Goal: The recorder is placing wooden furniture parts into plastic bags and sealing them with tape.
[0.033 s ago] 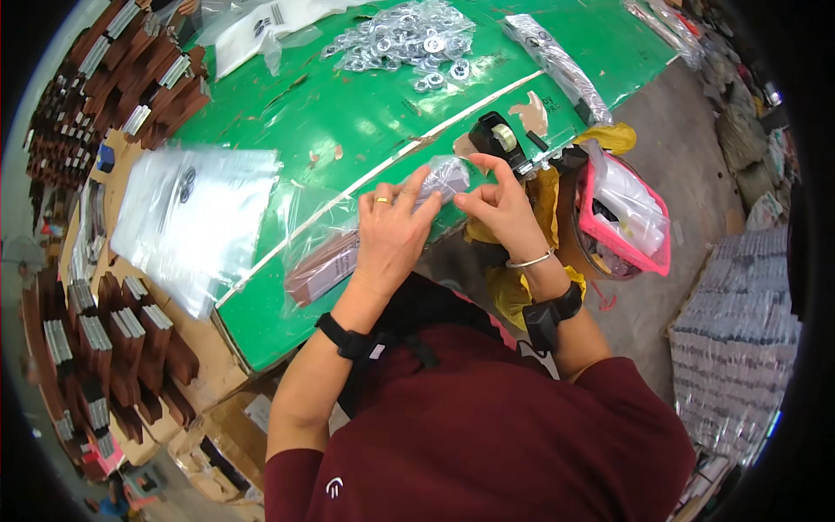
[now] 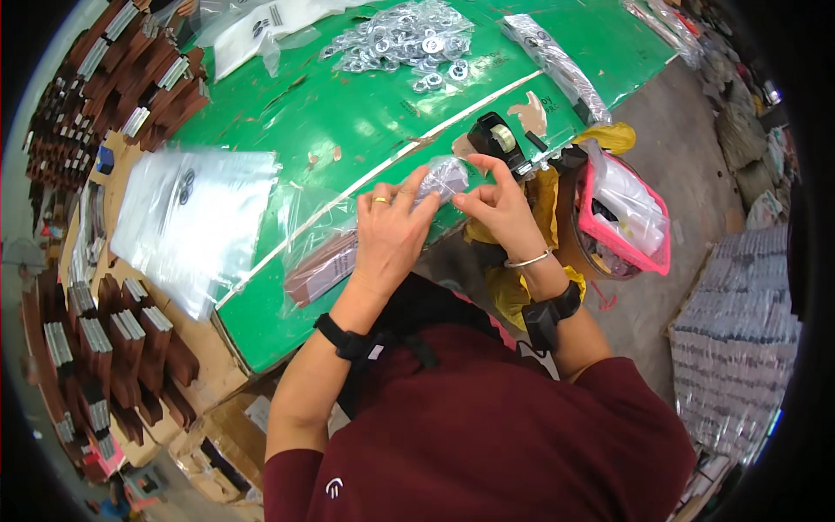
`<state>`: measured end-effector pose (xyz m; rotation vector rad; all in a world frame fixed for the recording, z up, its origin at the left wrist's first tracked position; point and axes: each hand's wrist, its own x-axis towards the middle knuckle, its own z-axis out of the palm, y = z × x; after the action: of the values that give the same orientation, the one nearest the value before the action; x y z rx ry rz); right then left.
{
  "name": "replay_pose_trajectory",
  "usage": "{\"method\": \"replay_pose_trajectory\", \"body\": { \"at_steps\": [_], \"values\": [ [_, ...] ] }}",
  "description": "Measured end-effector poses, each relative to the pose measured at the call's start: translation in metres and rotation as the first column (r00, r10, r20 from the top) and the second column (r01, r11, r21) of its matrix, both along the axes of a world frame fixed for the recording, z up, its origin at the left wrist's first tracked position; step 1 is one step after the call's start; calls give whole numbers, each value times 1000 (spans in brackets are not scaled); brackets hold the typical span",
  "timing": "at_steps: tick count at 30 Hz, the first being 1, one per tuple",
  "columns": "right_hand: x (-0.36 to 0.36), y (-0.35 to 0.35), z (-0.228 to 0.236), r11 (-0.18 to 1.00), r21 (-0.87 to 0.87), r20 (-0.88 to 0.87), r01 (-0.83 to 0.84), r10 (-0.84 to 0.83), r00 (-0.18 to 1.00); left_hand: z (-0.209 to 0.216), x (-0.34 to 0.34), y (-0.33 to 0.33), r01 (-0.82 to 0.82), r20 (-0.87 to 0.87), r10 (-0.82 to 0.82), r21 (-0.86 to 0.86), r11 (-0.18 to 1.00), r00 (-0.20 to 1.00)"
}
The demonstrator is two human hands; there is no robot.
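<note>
A long brown piece in a clear plastic bag (image 2: 323,271) lies along the near edge of the green table. My left hand (image 2: 393,224) is laid across its middle, fingers and thumb closed about the wrapped piece. The bag's right end (image 2: 445,178) is bunched and shiny. At that end is my right hand (image 2: 497,198), its thumb and bent forefinger touching the plastic on opposite corners. What lies under my left palm is hidden. Just beyond my right hand stands a black tape dispenser (image 2: 497,141) with a roll of tape.
A stack of clear bags (image 2: 204,217) lies left on the green table (image 2: 348,113). Metal rings (image 2: 404,39) are heaped at the far side, near a wrapped long piece (image 2: 557,65). A pink basket (image 2: 657,252) stands right. Brown pieces (image 2: 104,348) are stacked at left.
</note>
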<state>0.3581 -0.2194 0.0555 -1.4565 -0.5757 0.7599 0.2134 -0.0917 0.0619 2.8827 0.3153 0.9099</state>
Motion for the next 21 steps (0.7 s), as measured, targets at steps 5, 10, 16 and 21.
{"method": "replay_pose_trajectory", "body": {
  "at_steps": [5,10,16,21],
  "values": [
    [-1,8,-18,998,52,6,34,-34,999,7,3,14,34,-14,-37,-169,985,999],
    [-10,29,-30,980,128,329,155,-190,925,12,4,29,29,-64,-62,-426,904,996],
    [5,26,-17,991,-12,605,130,-96,790,9,5,32,60,6,-63,-419,906,998],
    [14,17,-19,955,190,321,-229,160,933,23,-8,30,96,-62,-131,-395,914,990]
  ]
}}
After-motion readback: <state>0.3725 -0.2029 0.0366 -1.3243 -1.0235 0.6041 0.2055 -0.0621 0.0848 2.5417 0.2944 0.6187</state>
